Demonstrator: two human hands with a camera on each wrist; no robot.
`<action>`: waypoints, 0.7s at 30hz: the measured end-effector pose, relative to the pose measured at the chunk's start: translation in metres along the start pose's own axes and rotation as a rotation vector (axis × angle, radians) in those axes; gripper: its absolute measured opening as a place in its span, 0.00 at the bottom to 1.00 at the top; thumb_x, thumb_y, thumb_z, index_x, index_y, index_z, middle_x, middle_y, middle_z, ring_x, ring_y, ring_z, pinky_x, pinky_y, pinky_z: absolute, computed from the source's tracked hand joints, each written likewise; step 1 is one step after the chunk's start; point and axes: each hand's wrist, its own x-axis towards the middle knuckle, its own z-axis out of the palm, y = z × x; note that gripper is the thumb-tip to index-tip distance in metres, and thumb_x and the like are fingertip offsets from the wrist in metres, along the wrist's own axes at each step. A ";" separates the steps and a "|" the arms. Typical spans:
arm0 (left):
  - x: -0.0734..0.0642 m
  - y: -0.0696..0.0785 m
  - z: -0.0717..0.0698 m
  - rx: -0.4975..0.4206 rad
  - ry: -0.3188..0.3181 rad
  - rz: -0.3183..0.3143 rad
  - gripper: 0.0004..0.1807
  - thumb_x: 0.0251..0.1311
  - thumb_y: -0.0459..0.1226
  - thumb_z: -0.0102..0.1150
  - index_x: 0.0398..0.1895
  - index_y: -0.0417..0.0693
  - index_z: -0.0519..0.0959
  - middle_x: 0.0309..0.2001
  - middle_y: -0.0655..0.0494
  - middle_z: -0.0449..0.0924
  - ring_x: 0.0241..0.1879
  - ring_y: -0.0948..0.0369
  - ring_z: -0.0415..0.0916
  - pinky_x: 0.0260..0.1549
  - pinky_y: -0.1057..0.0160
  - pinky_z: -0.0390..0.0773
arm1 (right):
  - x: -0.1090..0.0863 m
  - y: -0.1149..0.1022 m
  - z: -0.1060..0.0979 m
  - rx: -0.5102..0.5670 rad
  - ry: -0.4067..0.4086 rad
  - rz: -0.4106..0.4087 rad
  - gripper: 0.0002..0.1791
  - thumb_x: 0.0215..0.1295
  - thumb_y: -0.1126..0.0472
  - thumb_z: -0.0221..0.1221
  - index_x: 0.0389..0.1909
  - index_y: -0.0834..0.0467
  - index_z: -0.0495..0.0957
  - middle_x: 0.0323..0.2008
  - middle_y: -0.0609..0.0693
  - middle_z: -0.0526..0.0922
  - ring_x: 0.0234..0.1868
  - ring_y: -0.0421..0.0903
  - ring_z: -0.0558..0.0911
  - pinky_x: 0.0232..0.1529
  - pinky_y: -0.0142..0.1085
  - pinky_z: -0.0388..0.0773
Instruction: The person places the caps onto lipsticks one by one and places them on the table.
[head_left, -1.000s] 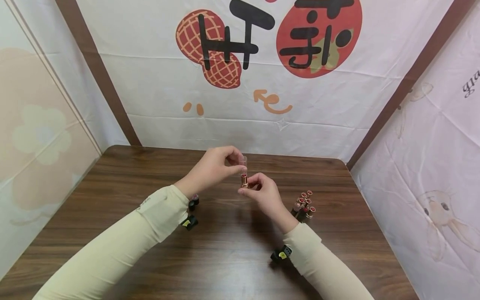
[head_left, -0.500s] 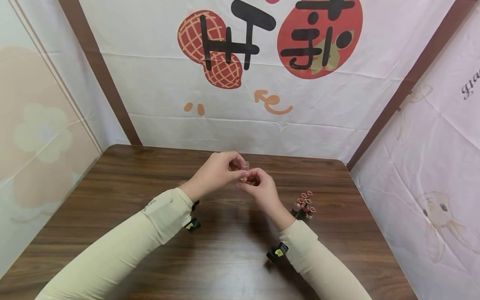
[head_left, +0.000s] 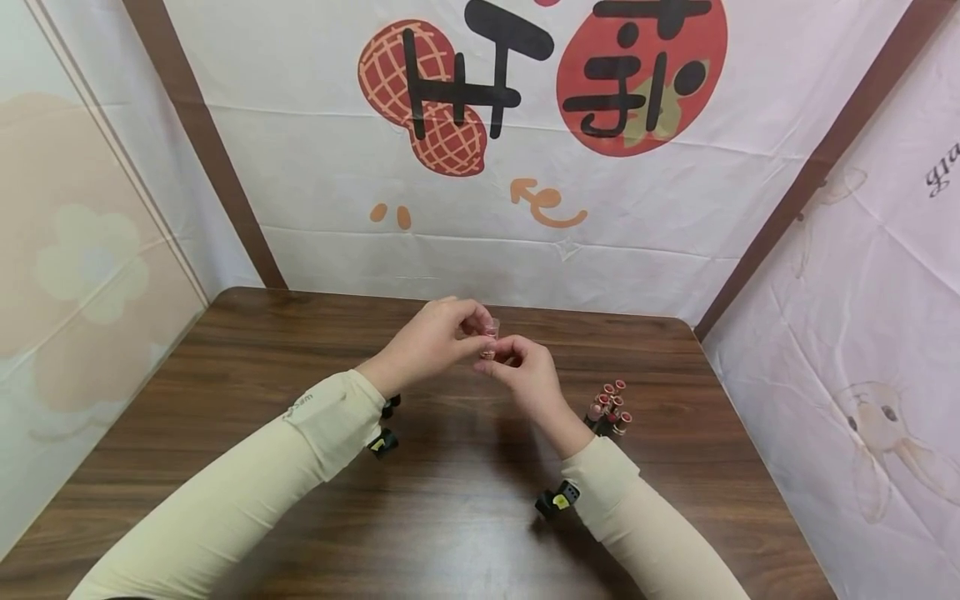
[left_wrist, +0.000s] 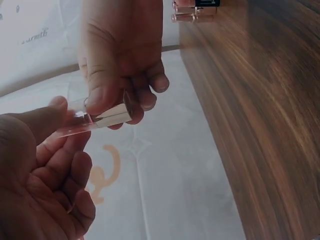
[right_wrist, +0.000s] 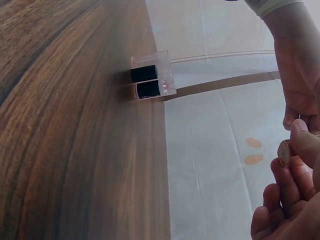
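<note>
In the head view my left hand (head_left: 437, 340) and right hand (head_left: 528, 379) meet over the back middle of the table, fingertips close together. My left thumb and fingers pinch a clear lipstick cap (left_wrist: 76, 120), which sits around the reddish top of a lipstick (left_wrist: 114, 116). Its shiny gold base is pinched by my right thumb and fingers, and the round end of that base shows in the right wrist view. The lipstick tilts in the left wrist view, clear of the table. My fingers hide part of the cap and tube.
On the right of the brown wooden table (head_left: 465, 517) stands a cluster of several lipsticks (head_left: 611, 404) with red tops. Two dark-based lipsticks with clear caps (right_wrist: 147, 82) stand on the left, mostly behind my left wrist in the head view. A printed cloth (head_left: 330, 258) hangs behind the table.
The clear cap was held just above the exposed lipstick a second ago. My hands have come together, and the cap now surrounds the lipstick's top.
</note>
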 end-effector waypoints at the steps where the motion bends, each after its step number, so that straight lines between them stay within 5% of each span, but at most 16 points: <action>1: 0.000 0.000 0.000 0.010 -0.002 0.006 0.08 0.64 0.43 0.71 0.41 0.53 0.82 0.39 0.63 0.83 0.43 0.63 0.77 0.44 0.60 0.78 | 0.000 -0.001 0.000 -0.010 -0.002 -0.004 0.11 0.58 0.58 0.76 0.39 0.55 0.87 0.32 0.50 0.86 0.33 0.55 0.80 0.29 0.31 0.75; 8: 0.000 -0.003 0.000 -0.014 -0.003 0.029 0.09 0.63 0.43 0.71 0.42 0.53 0.82 0.39 0.63 0.84 0.43 0.63 0.77 0.44 0.59 0.77 | 0.003 -0.005 0.000 -0.085 0.003 -0.046 0.10 0.57 0.57 0.76 0.37 0.55 0.87 0.29 0.48 0.85 0.31 0.54 0.79 0.28 0.31 0.73; 17: -0.010 -0.009 -0.001 -0.189 -0.009 -0.083 0.09 0.61 0.43 0.73 0.42 0.56 0.83 0.39 0.63 0.84 0.40 0.63 0.80 0.38 0.59 0.80 | 0.007 -0.013 -0.002 -0.308 -0.079 -0.086 0.12 0.56 0.52 0.77 0.36 0.49 0.84 0.30 0.42 0.84 0.32 0.45 0.81 0.31 0.34 0.78; 21: -0.014 -0.013 0.000 -0.233 -0.021 -0.121 0.10 0.61 0.43 0.73 0.44 0.55 0.84 0.40 0.62 0.85 0.41 0.62 0.81 0.40 0.58 0.81 | 0.008 -0.014 0.000 -0.320 -0.127 -0.099 0.12 0.56 0.55 0.77 0.36 0.50 0.84 0.32 0.42 0.85 0.33 0.44 0.83 0.33 0.35 0.80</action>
